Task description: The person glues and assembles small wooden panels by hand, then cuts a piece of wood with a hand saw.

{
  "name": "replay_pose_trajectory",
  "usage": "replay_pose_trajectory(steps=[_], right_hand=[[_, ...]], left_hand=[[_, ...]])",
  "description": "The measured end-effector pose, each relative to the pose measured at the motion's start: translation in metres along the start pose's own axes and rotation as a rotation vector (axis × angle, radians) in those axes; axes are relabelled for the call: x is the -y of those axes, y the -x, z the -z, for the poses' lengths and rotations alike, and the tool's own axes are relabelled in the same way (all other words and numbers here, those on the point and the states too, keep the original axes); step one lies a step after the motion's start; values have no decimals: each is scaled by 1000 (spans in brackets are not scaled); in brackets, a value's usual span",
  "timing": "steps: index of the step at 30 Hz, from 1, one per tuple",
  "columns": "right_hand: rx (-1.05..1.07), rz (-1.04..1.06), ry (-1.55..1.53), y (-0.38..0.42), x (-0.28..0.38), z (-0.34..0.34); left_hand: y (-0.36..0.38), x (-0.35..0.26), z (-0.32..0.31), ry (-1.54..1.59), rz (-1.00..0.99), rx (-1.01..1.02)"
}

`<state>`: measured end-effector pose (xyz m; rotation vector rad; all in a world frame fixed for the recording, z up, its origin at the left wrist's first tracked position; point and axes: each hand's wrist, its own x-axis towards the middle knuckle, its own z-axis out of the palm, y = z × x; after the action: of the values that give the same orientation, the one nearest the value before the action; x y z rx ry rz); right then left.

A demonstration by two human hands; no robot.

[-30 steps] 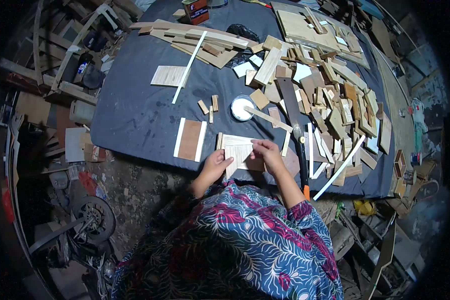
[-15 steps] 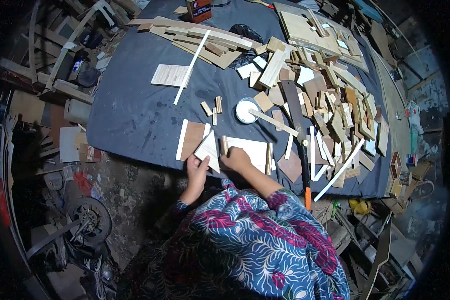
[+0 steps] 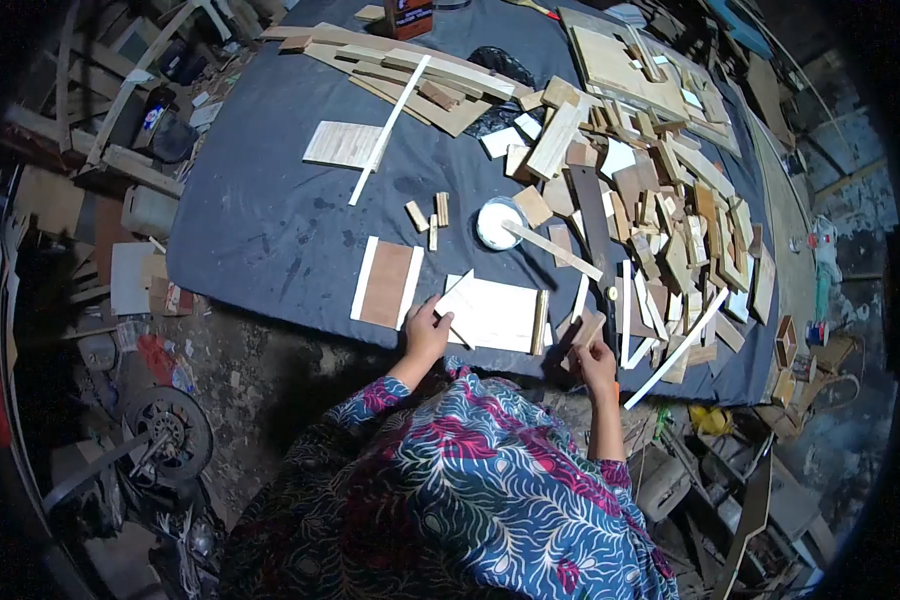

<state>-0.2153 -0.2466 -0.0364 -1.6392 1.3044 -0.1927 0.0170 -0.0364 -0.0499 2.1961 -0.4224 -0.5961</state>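
My left hand (image 3: 428,328) is closed on a small pale triangular wood piece (image 3: 459,305), over the left part of a pale board (image 3: 500,312). A wood strip (image 3: 539,322) stands along that board's right end. Farther right, at the table's front edge, my right hand (image 3: 594,365) grips a small brown wood piece (image 3: 586,330). Left of my left hand lies a brown panel with white edge strips (image 3: 387,283). Beyond the pale board stands a tub of white glue (image 3: 500,223) with a flat stick (image 3: 550,250) resting across it.
A large pile of wood offcuts (image 3: 670,215) covers the right side. A dark handled tool (image 3: 590,210) lies at its near edge. Small blocks (image 3: 441,209) sit left of the tub. Long boards (image 3: 410,75), a striped panel (image 3: 340,145) and a tin (image 3: 410,18) are farther back.
My right hand has moved right from the pale board to the front of the pile and grips a brown piece. My left hand has shifted right with the triangular piece. The view has shifted slightly.
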Motion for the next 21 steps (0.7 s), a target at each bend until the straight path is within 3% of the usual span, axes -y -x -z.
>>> replay_pose_trajectory(steps=[1,3,5,9,11,13,14,15,17,19,20,21], right_hand=[[-87,90,112,-2,-9,0],[-114,130,231,-3,-8,3],[-111,135,412,3,24,7],[-127,116,490,-3,29,6],[-118,88,514,-3,33,5],[-151,88,616,2,38,4],[-299,208,649,4,35,0],[-294,211,647,5,37,-2],[-499,583,609,8,43,-7],[-344,632,395,19,64,-19],[-157,467,292,18,56,-32],[-68,595,296,22,64,-41]], left_hand=[[0,0,-3,-5,-7,11],[-1,6,-12,20,-209,-113],[-5,9,-15,50,-212,-117],[-6,0,-8,-138,-148,-43],[-6,1,-9,-62,-235,-137],[-1,-5,-8,-6,-198,-83],[0,-3,-10,-87,-252,-71],[1,-7,-11,-169,-307,-61],[6,-12,-13,-199,-316,-80],[8,-15,-14,-184,-319,-12],[8,-16,-14,-180,-304,2],[8,-16,-12,-180,-307,8]])
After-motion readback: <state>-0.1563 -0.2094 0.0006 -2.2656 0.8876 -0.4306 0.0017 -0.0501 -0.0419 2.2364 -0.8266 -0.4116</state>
